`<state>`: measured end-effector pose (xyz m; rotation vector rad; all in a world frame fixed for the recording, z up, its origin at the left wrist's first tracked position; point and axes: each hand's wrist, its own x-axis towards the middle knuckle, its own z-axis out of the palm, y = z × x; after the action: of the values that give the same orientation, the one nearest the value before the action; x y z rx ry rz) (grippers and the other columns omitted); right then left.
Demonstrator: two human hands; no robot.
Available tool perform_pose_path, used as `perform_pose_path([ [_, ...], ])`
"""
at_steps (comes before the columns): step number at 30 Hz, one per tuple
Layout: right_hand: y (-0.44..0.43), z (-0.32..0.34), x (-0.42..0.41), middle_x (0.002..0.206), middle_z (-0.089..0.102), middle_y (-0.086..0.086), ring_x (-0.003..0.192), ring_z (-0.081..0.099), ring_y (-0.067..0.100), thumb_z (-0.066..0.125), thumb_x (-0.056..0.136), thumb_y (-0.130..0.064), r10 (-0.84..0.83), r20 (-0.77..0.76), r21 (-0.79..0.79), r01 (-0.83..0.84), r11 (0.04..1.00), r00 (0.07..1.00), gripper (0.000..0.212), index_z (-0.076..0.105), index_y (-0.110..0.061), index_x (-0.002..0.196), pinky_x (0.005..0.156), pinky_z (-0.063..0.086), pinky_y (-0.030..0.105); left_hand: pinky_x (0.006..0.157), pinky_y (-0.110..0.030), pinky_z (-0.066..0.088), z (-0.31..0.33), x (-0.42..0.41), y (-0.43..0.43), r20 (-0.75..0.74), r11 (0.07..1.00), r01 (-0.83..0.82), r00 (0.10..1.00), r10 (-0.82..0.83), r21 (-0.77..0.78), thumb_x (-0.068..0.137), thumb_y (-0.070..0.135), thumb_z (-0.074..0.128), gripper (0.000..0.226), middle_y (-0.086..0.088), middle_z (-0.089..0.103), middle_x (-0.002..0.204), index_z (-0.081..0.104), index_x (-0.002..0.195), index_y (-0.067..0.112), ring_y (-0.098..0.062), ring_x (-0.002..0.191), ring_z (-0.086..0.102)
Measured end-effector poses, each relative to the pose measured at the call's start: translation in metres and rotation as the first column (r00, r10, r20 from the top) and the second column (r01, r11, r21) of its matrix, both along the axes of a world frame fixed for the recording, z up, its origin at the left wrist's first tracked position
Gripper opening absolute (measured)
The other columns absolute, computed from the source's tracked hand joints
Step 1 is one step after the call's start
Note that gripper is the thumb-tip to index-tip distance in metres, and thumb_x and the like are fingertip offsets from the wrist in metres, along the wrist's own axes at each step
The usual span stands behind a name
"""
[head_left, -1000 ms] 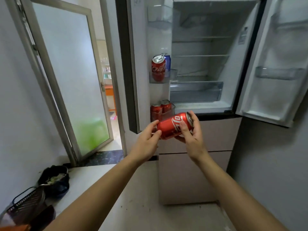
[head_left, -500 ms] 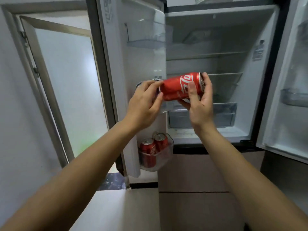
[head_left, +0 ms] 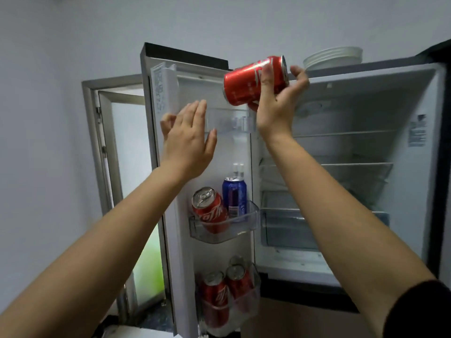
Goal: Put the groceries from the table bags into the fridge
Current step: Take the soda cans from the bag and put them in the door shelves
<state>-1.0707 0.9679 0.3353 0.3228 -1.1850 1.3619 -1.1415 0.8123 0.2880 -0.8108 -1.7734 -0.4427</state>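
My right hand (head_left: 278, 101) clamps the red cola can (head_left: 246, 81) by its side wall, tilted high above the top door bin (head_left: 229, 120). Rigid, smooth, likely full and heavy (slick if cold), so a mid-body grip suits. My left hand (head_left: 189, 140) hovers flat-fingered, empty.

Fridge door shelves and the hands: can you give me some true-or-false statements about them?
The right hand holds a red can, tilted. True.
The left hand grips that can too. False: it is open, apart from the can.
The middle door shelf holds a leaning red can and a blue can. True.
The top door shelf is packed with cans. False: no can shows in it.
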Motion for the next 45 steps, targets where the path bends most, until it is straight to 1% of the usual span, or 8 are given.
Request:
perform_pose_path([
  [7,0.005,0.044,-0.032,0.127,0.052,0.007,0.112,0.057,0.024,0.07,0.084,-0.046,-0.301,0.344,0.364,0.169,0.916,0.889,0.06,0.033,-0.021,0.125,0.096,0.052,0.042,0.115,-0.04,0.018,0.0,-0.003,-0.005,-0.044,1.0,0.003,0.999,-0.003,-0.007,0.101,0.04,0.044,0.061,-0.013,0.039,0.154,0.031,0.152,0.009,-0.027,0.144,0.033],
  [15,-0.002,0.058,-0.038,0.126,0.059,0.0,0.112,0.055,0.015,0.088,0.067,-0.042,-0.569,0.385,0.69,0.183,0.7,0.727,0.08,0.051,-0.018,0.133,0.09,0.045,0.023,0.114,-0.038,0.017,-0.003,-0.015,-0.012,-0.066,1.0,-0.009,0.998,0.011,0.024,0.099,0.047,0.044,0.065,-0.013,0.03,0.16,0.032,0.153,0.013,-0.027,0.147,0.028],
  [21,-0.01,0.065,-0.043,0.118,0.06,-0.006,0.116,0.058,0.017,0.089,0.067,-0.028,-0.48,0.487,0.714,-0.017,0.699,0.73,0.067,0.06,-0.027,0.127,0.098,0.051,0.032,0.123,-0.046,0.001,-0.026,-0.032,-0.028,0.241,0.969,-0.056,0.971,-0.004,0.239,0.091,0.028,0.062,0.097,-0.014,-0.02,0.163,-0.007,0.157,0.012,-0.027,0.152,-0.014],
  [26,-0.019,0.076,-0.043,0.124,0.062,-0.002,0.113,0.061,0.023,0.088,0.067,-0.017,-0.461,0.588,0.741,-0.215,0.636,0.664,0.064,0.063,-0.035,0.123,0.096,0.055,0.042,0.117,-0.025,-0.007,-0.029,-0.038,-0.029,0.334,0.954,0.118,0.919,-0.21,0.277,0.093,0.003,0.05,0.09,-0.008,-0.019,0.164,-0.014,0.156,0.011,-0.019,0.152,-0.015],
  [34,-0.028,0.084,-0.053,0.139,0.058,-0.004,0.125,0.055,0.018,0.065,0.081,0.011,-0.413,0.762,0.643,-0.504,0.577,0.5,0.064,0.065,-0.031,0.13,0.104,0.05,0.032,0.121,-0.029,-0.004,-0.027,-0.04,-0.039,0.4,0.954,0.142,0.884,-0.242,0.262,0.097,0.012,0.057,0.095,-0.002,-0.021,0.164,-0.017,0.156,0.018,-0.015,0.151,-0.015],
  [38,-0.025,0.072,-0.048,0.131,0.063,-0.002,0.119,0.059,0.014,0.051,0.09,0.001,-0.426,0.663,0.718,-0.362,0.594,0.616,0.048,0.067,-0.025,0.128,0.102,0.05,0.031,0.12,-0.027,-0.003,-0.026,-0.036,-0.043,0.403,0.959,0.146,0.884,-0.237,0.244,0.098,0.02,0.059,0.093,-0.001,-0.018,0.165,-0.014,0.156,0.017,-0.013,0.151,-0.014],
  [42,-0.023,0.031,-0.043,0.121,0.07,-0.002,0.114,0.06,0.014,0.043,0.096,-0.027,-0.521,0.278,0.765,0.142,0.628,0.807,0.037,0.071,-0.022,0.118,0.102,0.045,0.031,0.123,-0.028,0.004,-0.033,-0.026,-0.055,0.387,0.949,0.189,0.879,-0.278,0.252,0.102,0.024,0.051,0.073,-0.004,0.004,0.167,0.006,0.158,0.013,-0.013,0.153,0.001],
  [45,-0.023,-0.018,-0.038,0.136,0.059,0.004,0.126,0.052,0.02,0.041,0.097,-0.042,-0.6,0.016,0.737,0.396,0.548,0.8,0.047,0.059,-0.021,0.134,0.106,0.038,0.035,0.122,-0.039,0.016,-0.059,-0.012,-0.082,0.281,0.976,0.034,0.955,-0.096,0.216,0.104,0.035,0.036,0.055,-0.004,0.023,0.163,0.03,0.155,0.016,-0.02,0.151,0.019],
])
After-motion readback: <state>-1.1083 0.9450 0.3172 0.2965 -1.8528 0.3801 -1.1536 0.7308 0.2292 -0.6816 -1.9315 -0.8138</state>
